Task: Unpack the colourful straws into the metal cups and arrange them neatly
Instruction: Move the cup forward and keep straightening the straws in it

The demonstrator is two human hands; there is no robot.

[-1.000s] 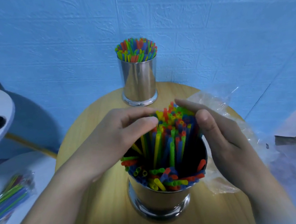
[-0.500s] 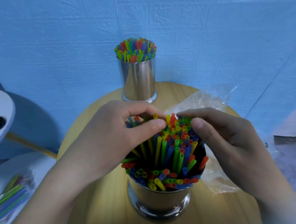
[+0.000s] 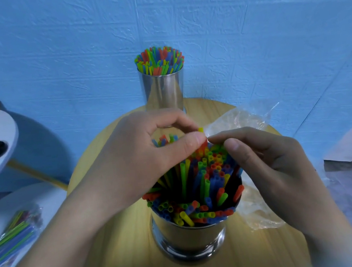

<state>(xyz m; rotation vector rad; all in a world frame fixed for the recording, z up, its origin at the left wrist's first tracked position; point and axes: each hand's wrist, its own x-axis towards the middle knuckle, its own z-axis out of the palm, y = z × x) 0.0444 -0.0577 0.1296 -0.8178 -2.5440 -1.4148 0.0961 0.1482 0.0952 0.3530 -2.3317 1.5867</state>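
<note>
Blue wall (image 3: 54, 59) backs a round table (image 3: 122, 247). Lower centre, the near cup (image 3: 188, 238) holds straws (image 3: 205, 178) leaning unevenly. The left hand (image 3: 134, 159) curls round a bunch; the right hand (image 3: 271, 162) pinches tips beside it. The left hand also hides the base of the far cup (image 3: 164, 93). A crumpled bag (image 3: 240, 117) lies at right; a pack (image 3: 14, 233), lower left.

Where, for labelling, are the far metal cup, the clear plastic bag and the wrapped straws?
far metal cup (image 3: 163, 92), head view, side wall.
clear plastic bag (image 3: 243, 117), head view, crumpled film.
wrapped straws (image 3: 16, 232), head view, bundle's middle.
</note>
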